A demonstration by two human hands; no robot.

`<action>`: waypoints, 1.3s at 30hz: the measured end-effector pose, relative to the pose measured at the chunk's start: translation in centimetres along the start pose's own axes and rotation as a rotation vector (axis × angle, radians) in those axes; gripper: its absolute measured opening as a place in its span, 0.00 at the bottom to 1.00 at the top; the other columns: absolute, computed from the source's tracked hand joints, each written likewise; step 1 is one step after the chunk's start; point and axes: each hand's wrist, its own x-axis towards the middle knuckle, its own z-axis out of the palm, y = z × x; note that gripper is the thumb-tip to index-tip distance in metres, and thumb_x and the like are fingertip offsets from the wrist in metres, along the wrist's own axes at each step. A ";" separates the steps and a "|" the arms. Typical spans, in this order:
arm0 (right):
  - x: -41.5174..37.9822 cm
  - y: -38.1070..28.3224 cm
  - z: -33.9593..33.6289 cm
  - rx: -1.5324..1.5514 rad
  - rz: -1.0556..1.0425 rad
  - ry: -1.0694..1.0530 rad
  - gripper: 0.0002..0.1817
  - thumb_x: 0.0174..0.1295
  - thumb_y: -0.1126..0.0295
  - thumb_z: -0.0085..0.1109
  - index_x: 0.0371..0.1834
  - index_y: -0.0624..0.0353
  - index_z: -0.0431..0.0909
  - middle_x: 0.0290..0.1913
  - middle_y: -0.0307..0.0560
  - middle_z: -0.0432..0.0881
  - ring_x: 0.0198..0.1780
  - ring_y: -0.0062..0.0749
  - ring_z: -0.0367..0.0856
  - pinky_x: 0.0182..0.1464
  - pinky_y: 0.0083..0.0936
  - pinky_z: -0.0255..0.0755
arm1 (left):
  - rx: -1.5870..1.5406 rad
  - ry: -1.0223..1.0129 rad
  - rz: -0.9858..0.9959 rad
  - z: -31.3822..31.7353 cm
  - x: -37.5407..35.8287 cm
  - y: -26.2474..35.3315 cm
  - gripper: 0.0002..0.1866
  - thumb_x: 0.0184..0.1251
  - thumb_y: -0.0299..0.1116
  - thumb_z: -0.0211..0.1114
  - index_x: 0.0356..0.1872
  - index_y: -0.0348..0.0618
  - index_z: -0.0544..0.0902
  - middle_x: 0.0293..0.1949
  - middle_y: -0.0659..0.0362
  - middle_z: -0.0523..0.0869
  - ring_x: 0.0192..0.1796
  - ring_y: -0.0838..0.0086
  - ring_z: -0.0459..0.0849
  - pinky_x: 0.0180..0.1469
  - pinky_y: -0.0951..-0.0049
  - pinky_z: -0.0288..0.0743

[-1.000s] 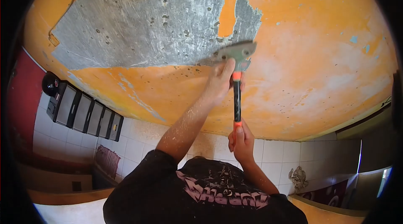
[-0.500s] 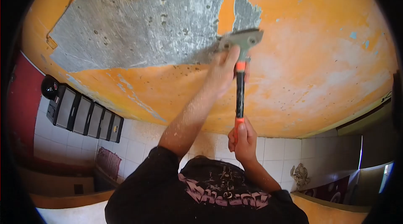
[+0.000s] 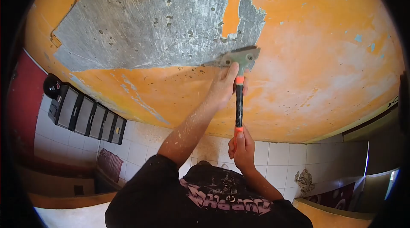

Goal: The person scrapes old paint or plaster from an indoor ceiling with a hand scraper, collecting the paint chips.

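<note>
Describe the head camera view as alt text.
A person holds a wide scraper against an orange wall at the edge of a bare grey patch, left hand near the blade, right hand on the lower handle.

Large pink lettering (image 3: 232, 202) runs across the near black shirt (image 3: 145, 185), but its word cannot be read surely. A yellow label (image 3: 117, 130) on the left drawer unit (image 3: 85, 111) is too small to read.

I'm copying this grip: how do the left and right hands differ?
The left hand is higher, its thumb against the metal head; the right hand is lower, at the orange handle end. The left hand is farther from the torso, the right hand nearer. Both hold one scraper.
</note>
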 end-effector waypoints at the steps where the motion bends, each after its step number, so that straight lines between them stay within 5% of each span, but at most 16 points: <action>1: 0.1 0.0 -0.2 -0.001 0.003 -0.004 0.26 0.80 0.58 0.42 0.74 0.58 0.63 0.20 0.32 0.63 0.18 0.12 0.59 0.18 0.15 0.58 | -0.010 0.000 0.005 0.3 0.0 0.3 0.32 0.80 0.59 0.46 0.51 0.33 0.77 0.24 0.58 0.78 0.26 0.71 0.78 0.30 0.71 0.73; 4: 2.1 -2.0 -0.2 -0.113 -0.167 -0.082 0.27 0.80 0.52 0.39 0.73 0.58 0.63 0.18 0.38 0.66 0.13 0.18 0.62 0.16 0.17 0.60 | 0.008 -0.027 0.099 1.1 1.1 2.8 0.32 0.79 0.59 0.47 0.51 0.34 0.77 0.24 0.58 0.78 0.25 0.71 0.79 0.30 0.71 0.73; 9: -0.1 0.0 1.2 -0.051 -0.042 0.028 0.20 0.80 0.50 0.38 0.46 0.57 0.68 0.18 0.39 0.66 0.12 0.19 0.63 0.14 0.17 0.60 | -0.023 -0.023 0.001 0.4 -0.3 0.6 0.31 0.79 0.59 0.48 0.50 0.34 0.78 0.24 0.59 0.79 0.24 0.73 0.79 0.26 0.73 0.73; 12: 0.7 -0.5 1.4 -0.035 -0.089 -0.023 0.20 0.80 0.49 0.38 0.50 0.57 0.69 0.18 0.39 0.66 0.12 0.20 0.63 0.14 0.17 0.60 | -0.021 -0.071 0.042 -0.2 0.7 0.9 0.30 0.79 0.58 0.48 0.49 0.34 0.78 0.25 0.58 0.79 0.24 0.73 0.79 0.26 0.73 0.73; 13: 1.2 -1.6 1.7 -0.008 -0.116 -0.044 0.22 0.80 0.53 0.40 0.64 0.56 0.68 0.19 0.36 0.64 0.15 0.16 0.62 0.17 0.17 0.60 | 0.011 -0.073 0.097 0.6 1.1 3.2 0.29 0.80 0.57 0.49 0.49 0.35 0.79 0.24 0.59 0.80 0.23 0.73 0.79 0.27 0.73 0.74; 19: -0.4 0.5 2.8 0.051 -0.054 0.043 0.19 0.80 0.52 0.38 0.54 0.56 0.70 0.18 0.36 0.64 0.13 0.18 0.61 0.16 0.18 0.59 | -0.016 -0.105 0.024 -0.7 0.1 0.8 0.29 0.80 0.56 0.47 0.47 0.35 0.79 0.24 0.57 0.81 0.24 0.73 0.79 0.28 0.72 0.74; 24: 0.8 -1.7 3.7 0.074 -0.167 0.004 0.23 0.81 0.52 0.37 0.68 0.53 0.64 0.19 0.38 0.66 0.12 0.20 0.59 0.14 0.19 0.57 | 0.086 -0.189 0.152 0.8 2.5 6.1 0.30 0.81 0.55 0.46 0.47 0.34 0.80 0.23 0.57 0.81 0.24 0.73 0.79 0.28 0.72 0.74; 27: 0.8 -0.8 3.8 0.113 -0.130 0.034 0.25 0.81 0.52 0.37 0.73 0.52 0.61 0.19 0.38 0.65 0.13 0.19 0.58 0.15 0.19 0.58 | 0.053 -0.168 0.117 0.0 1.9 4.2 0.28 0.81 0.54 0.47 0.45 0.35 0.80 0.23 0.57 0.81 0.24 0.73 0.79 0.27 0.72 0.73; 30: -0.4 0.6 4.2 0.170 -0.011 0.088 0.23 0.80 0.50 0.40 0.65 0.55 0.68 0.19 0.39 0.66 0.14 0.18 0.61 0.17 0.19 0.59 | 0.022 -0.178 0.084 -0.8 1.2 2.2 0.28 0.80 0.55 0.49 0.44 0.34 0.80 0.23 0.56 0.81 0.22 0.73 0.79 0.25 0.72 0.73; 31: 0.0 0.1 4.3 0.168 -0.050 0.058 0.25 0.80 0.51 0.39 0.71 0.55 0.65 0.19 0.39 0.65 0.14 0.18 0.60 0.17 0.19 0.60 | 0.026 -0.197 0.094 -0.7 1.7 2.9 0.28 0.80 0.55 0.49 0.44 0.34 0.80 0.23 0.56 0.81 0.22 0.73 0.79 0.25 0.72 0.73; 35: 1.0 -3.7 5.0 0.117 -0.167 0.049 0.24 0.80 0.51 0.38 0.67 0.55 0.67 0.19 0.38 0.64 0.14 0.19 0.60 0.17 0.19 0.59 | 0.062 -0.200 0.144 0.6 2.2 5.4 0.29 0.80 0.56 0.49 0.42 0.34 0.80 0.23 0.56 0.81 0.23 0.72 0.81 0.27 0.72 0.74; 39: -0.7 0.0 4.7 0.244 -0.026 0.045 0.23 0.80 0.50 0.38 0.63 0.54 0.69 0.20 0.39 0.65 0.14 0.20 0.60 0.16 0.19 0.59 | 0.049 -0.182 0.073 -0.6 0.6 2.8 0.30 0.80 0.56 0.49 0.42 0.33 0.81 0.23 0.57 0.81 0.24 0.72 0.81 0.28 0.72 0.75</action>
